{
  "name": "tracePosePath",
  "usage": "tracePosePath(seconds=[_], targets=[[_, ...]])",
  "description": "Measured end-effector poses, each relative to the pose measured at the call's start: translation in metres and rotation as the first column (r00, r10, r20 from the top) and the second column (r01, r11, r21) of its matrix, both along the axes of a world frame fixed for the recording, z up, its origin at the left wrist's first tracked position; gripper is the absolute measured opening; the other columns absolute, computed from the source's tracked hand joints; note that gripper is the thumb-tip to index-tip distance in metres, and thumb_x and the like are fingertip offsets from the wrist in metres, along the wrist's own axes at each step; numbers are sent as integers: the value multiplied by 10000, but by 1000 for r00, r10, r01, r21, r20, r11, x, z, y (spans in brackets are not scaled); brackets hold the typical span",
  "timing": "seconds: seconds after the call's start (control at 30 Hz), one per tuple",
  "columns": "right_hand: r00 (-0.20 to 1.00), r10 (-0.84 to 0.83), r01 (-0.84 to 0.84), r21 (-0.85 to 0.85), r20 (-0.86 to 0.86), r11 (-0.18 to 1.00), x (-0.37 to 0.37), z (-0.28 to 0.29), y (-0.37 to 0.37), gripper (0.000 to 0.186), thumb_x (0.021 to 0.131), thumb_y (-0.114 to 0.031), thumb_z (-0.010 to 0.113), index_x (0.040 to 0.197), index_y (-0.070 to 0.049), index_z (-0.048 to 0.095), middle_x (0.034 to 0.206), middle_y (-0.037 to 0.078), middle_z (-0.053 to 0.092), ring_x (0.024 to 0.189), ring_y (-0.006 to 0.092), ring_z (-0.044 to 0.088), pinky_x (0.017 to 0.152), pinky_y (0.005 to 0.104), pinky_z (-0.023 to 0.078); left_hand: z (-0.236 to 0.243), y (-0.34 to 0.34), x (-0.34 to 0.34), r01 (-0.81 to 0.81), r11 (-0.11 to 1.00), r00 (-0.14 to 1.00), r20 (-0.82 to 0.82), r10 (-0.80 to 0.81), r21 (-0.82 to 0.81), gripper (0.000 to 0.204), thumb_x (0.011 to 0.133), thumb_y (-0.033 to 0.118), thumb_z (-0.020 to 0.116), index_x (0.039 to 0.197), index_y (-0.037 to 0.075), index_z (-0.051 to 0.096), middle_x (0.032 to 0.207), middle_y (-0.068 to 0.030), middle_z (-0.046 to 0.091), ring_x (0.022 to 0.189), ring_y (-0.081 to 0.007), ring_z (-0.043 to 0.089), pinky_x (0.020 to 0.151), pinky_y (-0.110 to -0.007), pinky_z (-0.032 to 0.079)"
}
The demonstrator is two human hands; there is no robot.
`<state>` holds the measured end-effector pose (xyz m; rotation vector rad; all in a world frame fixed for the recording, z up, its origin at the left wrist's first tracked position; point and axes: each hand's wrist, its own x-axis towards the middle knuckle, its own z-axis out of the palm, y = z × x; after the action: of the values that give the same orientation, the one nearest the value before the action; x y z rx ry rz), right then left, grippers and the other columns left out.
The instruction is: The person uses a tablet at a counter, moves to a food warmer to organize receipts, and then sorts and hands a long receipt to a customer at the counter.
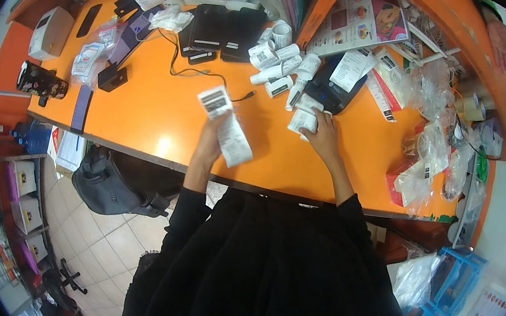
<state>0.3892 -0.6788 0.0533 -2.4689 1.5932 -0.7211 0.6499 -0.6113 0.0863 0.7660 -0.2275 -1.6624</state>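
My left hand [210, 137] is closed on a long white printed receipt [234, 140], which hangs over the front part of the orange desk, its upper end curling back. At the right, my right hand [326, 138] has its fingers closed at the edge of a white printed paper strip [301, 122]. This strip lies in front of a small black printer [335, 87] with a blue light. A pile of curled printed paper rolls [280, 66] sits just beyond, left of the printer. Another loose receipt [351, 70] rests on top of the printer.
A black cable [194, 74] runs across the desk [152, 108]. Black boxes [225, 31] stand at the back. Plastic packaging [423, 160] crowds the right edge. A floral phone case [43, 82] lies far left. Another person's hand [502, 44] shows at upper right. A black bag [114, 182] is below.
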Motion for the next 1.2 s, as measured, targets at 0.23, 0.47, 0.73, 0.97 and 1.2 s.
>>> tracePosePath(seconds=[0.23, 0.47, 0.73, 0.97, 1.2], targets=[[561, -267, -286, 487, 783, 826, 26, 39, 12, 211, 773, -80, 541, 965, 8, 531, 851, 45, 571, 780, 91, 532, 632, 227, 432, -16, 3, -48, 341, 934, 905, 231, -357, 109, 285, 809, 199, 505, 1024, 26, 436, 878, -65, 525, 745, -126, 532, 654, -240, 454], [752, -339, -161, 657, 565, 737, 53, 60, 63, 191, 769, -98, 549, 931, 1, 527, 771, 67, 594, 691, 96, 556, 598, 223, 431, 16, -27, -49, 196, 978, 971, 152, -184, -72, 351, 768, 99, 548, 1074, -6, 411, 948, -81, 527, 829, -134, 530, 694, -263, 448], [807, -322, -172, 720, 494, 673, 51, 44, 88, 216, 748, -124, 582, 918, -4, 521, 796, 87, 580, 699, 111, 547, 616, 235, 422, 21, -41, -32, -24, 993, 968, 245, 52, -116, 465, 689, -42, 575, 1105, -6, 369, 911, -109, 540, 787, -169, 559, 663, -275, 481], [514, -155, -147, 265, 844, 953, 93, 66, 47, 188, 758, -69, 562, 918, 2, 493, 845, 67, 515, 815, 122, 501, 749, 257, 395, 21, -22, -46, 188, 937, 844, 537, -1, -294, 454, 645, -13, 610, 1056, -8, 417, 982, -82, 498, 917, -156, 499, 761, -291, 428], [833, 86, -244, 224, 546, 944, 98, 65, 39, 264, 757, -71, 541, 1019, -38, 532, 971, 102, 523, 873, 176, 484, 777, 280, 380, 6, 11, -40, 475, 878, 869, 128, -478, 55, 489, 740, -7, 486, 1186, -4, 284, 1090, -125, 446, 1001, -214, 469, 807, -320, 422]])
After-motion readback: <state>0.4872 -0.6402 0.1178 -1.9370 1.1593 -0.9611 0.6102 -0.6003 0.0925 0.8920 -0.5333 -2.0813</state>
